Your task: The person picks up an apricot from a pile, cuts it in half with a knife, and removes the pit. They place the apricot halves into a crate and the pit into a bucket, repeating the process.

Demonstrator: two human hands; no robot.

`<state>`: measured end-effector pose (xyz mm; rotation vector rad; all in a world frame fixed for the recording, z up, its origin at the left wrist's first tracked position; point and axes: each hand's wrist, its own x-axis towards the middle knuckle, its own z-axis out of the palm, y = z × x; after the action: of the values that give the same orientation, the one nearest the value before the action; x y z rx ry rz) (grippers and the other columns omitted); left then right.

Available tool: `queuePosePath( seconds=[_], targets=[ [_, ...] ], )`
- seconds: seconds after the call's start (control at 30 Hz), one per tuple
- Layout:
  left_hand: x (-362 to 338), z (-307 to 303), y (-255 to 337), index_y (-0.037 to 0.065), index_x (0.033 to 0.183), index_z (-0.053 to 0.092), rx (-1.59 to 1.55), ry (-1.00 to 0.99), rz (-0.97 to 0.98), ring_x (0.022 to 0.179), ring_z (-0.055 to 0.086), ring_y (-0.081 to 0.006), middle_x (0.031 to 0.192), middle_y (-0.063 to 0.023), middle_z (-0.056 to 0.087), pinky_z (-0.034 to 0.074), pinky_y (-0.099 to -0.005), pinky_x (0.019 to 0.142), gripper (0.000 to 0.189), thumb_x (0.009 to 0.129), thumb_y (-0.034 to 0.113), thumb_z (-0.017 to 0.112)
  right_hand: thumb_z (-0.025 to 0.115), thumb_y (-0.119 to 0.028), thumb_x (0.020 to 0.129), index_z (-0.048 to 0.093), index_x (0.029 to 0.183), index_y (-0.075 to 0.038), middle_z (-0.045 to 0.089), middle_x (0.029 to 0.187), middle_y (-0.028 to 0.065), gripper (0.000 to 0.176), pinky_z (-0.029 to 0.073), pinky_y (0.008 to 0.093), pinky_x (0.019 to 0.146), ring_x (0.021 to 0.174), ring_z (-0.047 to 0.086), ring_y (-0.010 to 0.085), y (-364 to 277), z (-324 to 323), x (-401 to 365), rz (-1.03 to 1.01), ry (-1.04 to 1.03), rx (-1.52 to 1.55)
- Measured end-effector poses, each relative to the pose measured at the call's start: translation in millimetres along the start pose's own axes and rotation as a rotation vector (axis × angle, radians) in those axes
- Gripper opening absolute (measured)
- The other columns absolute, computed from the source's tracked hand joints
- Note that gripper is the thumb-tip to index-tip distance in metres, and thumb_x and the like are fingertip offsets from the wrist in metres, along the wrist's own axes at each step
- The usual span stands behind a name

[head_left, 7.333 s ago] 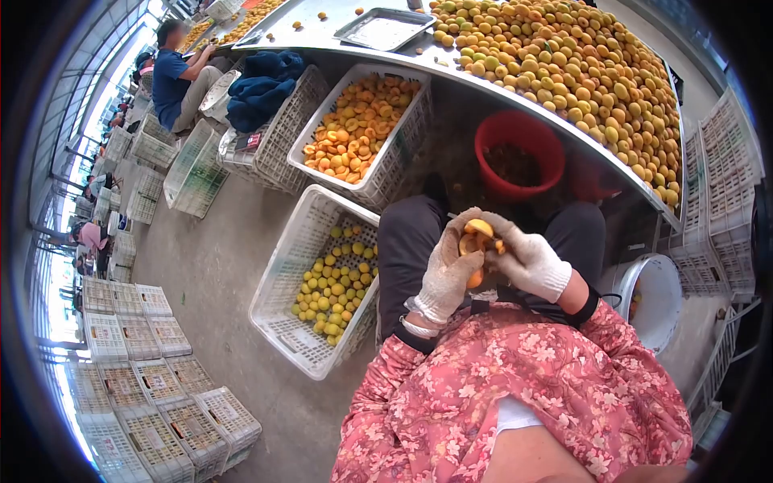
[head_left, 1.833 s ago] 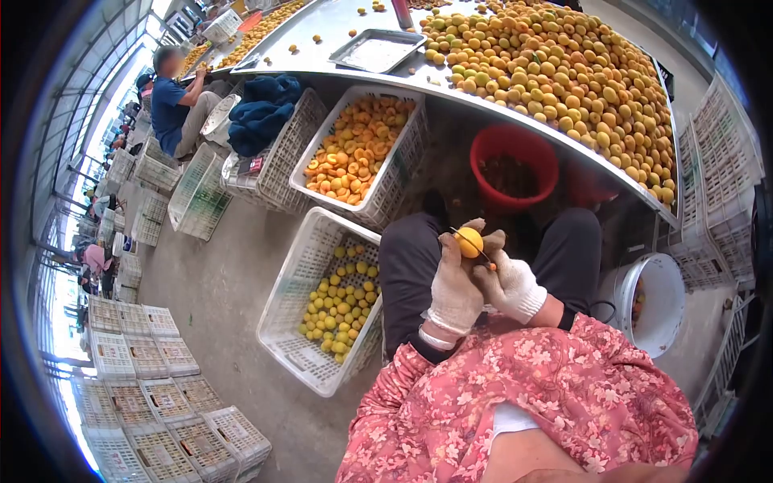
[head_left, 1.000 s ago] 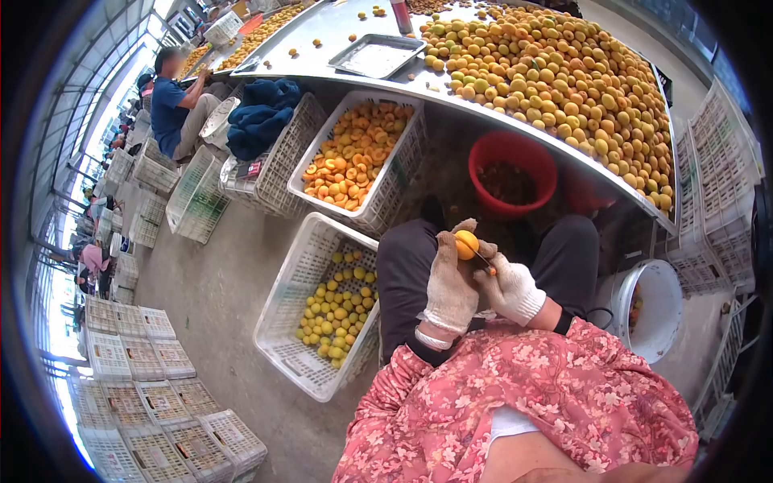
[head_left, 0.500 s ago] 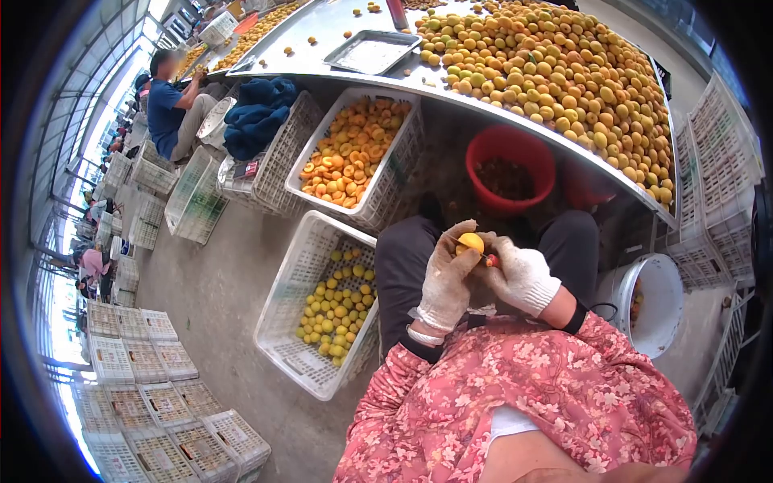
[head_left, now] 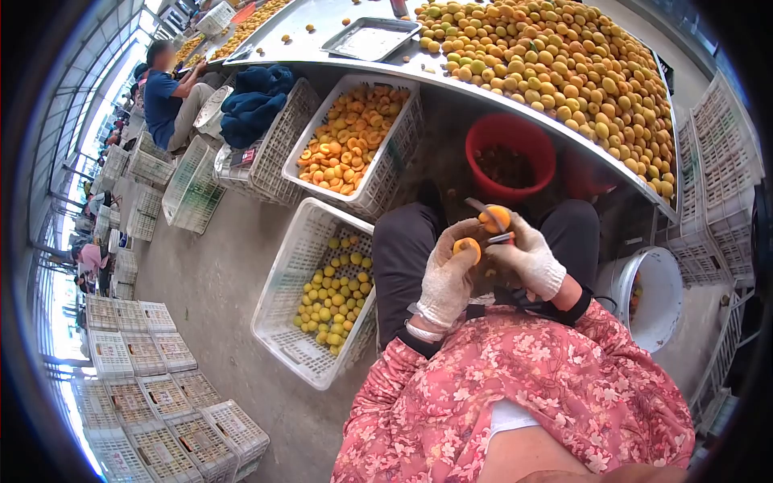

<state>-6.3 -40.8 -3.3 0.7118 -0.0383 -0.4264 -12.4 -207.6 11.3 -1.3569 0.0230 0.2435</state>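
Observation:
My left hand (head_left: 445, 276), in a soiled white knit glove, is closed around an apricot half (head_left: 467, 248). In my right hand (head_left: 529, 262), gloved too, are a small knife (head_left: 501, 238) with a reddish handle and a second apricot half (head_left: 494, 218). The blade points up and left, beside that half. Both hands are over my lap, a little apart. Beyond them, under the table, stands a red bucket (head_left: 515, 191) with dark scraps inside. To the left, a white crate (head_left: 278, 310) holds whole yellow-green apricots, and another crate (head_left: 296, 173) holds orange apricot halves.
A heap of whole apricots (head_left: 555, 76) covers the right part of the metal table (head_left: 302, 20), near a shallow tray (head_left: 370, 39). A white bucket (head_left: 656, 302) stands at my right. Stacked crates (head_left: 153, 354) are at far left. Another person (head_left: 165, 101) sits farther along the table.
The apricot that was between my hands is now in two halves, one in each hand. My hands have moved slightly apart, and the right one is raised with the knife.

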Motion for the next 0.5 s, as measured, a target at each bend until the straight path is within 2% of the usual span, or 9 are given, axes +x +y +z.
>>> queuePosePath(
  seconds=[0.1, 0.13, 0.23, 0.27, 0.3, 0.33, 0.4, 0.47, 0.5],
  targets=[
    [8, -14, -13, 0.0, 0.131, 0.048, -0.129, 0.075, -0.046, 0.12, 0.056, -0.0268, 0.126, -0.0144, 0.058, 0.047, -0.0382, 0.103, 0.037, 0.094, 0.005, 0.051, 0.067, -0.004, 0.085, 0.046, 0.137, -0.006, 0.061, 0.121, 0.005, 0.056, 0.045, 0.0272, 0.097, 0.108, 0.058, 0.012, 4, -7, -2, -0.04, 0.026, -0.091],
    [9, -15, -12, 0.0, 0.131, 0.048, -0.13, 0.078, -0.038, 0.12, 0.056, -0.0268, 0.126, -0.0144, 0.058, 0.047, -0.0382, 0.103, 0.037, 0.094, 0.005, 0.051, 0.068, -0.006, 0.086, 0.047, 0.137, -0.007, 0.062, 0.118, 0.0042, 0.055, 0.046, 0.0273, 0.095, 0.106, 0.058, 0.0111, 6, -7, -5, -0.122, 0.003, -0.289],
    [11, -16, -13, 0.002, 0.13, 0.049, -0.19, -0.004, -0.04, 0.121, 0.056, -0.0305, 0.126, -0.016, 0.058, 0.046, -0.0437, 0.104, 0.035, 0.097, 0.014, 0.053, 0.071, -0.011, 0.084, 0.045, 0.137, -0.009, 0.067, 0.105, 0.0146, 0.059, 0.052, 0.0324, 0.085, 0.099, 0.068, 0.0262, 17, -11, -8, -0.207, -0.133, -0.6],
    [12, -16, -14, 0.003, 0.13, 0.049, -0.238, -0.007, -0.05, 0.119, 0.056, -0.0317, 0.125, -0.0167, 0.059, 0.046, -0.0449, 0.104, 0.036, 0.098, 0.018, 0.054, 0.071, -0.014, 0.083, 0.042, 0.138, -0.008, 0.067, 0.099, 0.0203, 0.062, 0.054, 0.0355, 0.081, 0.095, 0.068, 0.0354, 18, -11, -10, -0.224, -0.151, -0.672],
    [16, -15, -15, 0.004, 0.13, 0.049, -0.284, -0.014, -0.055, 0.118, 0.057, -0.0329, 0.124, -0.0173, 0.059, 0.046, -0.0461, 0.104, 0.037, 0.098, 0.022, 0.055, 0.07, -0.019, 0.085, 0.038, 0.141, -0.009, 0.067, 0.097, 0.0213, 0.065, 0.055, 0.0382, 0.078, 0.09, 0.068, 0.0385, 22, -13, -10, -0.253, -0.158, -0.712],
    [22, -28, -29, 0.005, 0.128, 0.051, -0.316, -0.03, -0.05, 0.115, 0.058, -0.0339, 0.122, -0.0187, 0.06, 0.046, -0.0483, 0.102, 0.041, 0.099, 0.033, 0.054, 0.069, -0.021, 0.085, 0.035, 0.143, -0.009, 0.067, 0.092, 0.0213, 0.068, 0.055, 0.04, 0.072, 0.084, 0.068, 0.0392, 26, -12, -10, -0.288, -0.116, -0.832],
    [31, -41, -43, 0.005, 0.126, 0.052, -0.43, -0.084, -0.128, 0.114, 0.058, -0.0336, 0.122, -0.0186, 0.06, 0.046, -0.0484, 0.102, 0.043, 0.099, 0.038, 0.05, 0.067, -0.023, 0.086, 0.032, 0.144, -0.008, 0.067, 0.088, 0.0213, 0.07, 0.056, 0.0418, 0.067, 0.078, 0.068, 0.04, 23, -7, -10, -0.331, -0.069, -0.953],
    [34, -38, -46, 0.004, 0.122, 0.055, -0.479, -0.135, -0.23, 0.111, 0.059, -0.0331, 0.12, -0.0176, 0.061, 0.046, -0.0475, 0.101, 0.051, 0.101, 0.049, 0.04, 0.065, -0.025, 0.085, 0.027, 0.147, -0.007, 0.066, 0.079, 0.02, 0.075, 0.054, 0.0442, 0.058, 0.066, 0.066, 0.039, 10, 1, -14, -0.205, -0.034, -1.329],
    [35, -37, -47, 0.004, 0.122, 0.055, -0.478, -0.155, -0.242, 0.111, 0.059, -0.0331, 0.12, -0.0176, 0.061, 0.046, -0.0475, 0.101, 0.051, 0.101, 0.049, 0.04, 0.065, -0.025, 0.083, 0.025, 0.148, -0.005, 0.065, 0.075, 0.0189, 0.078, 0.053, 0.0443, 0.053, 0.059, 0.065, 0.0372, 20, -4, -15, -0.233, -0.001, -1.353]
  ],
)
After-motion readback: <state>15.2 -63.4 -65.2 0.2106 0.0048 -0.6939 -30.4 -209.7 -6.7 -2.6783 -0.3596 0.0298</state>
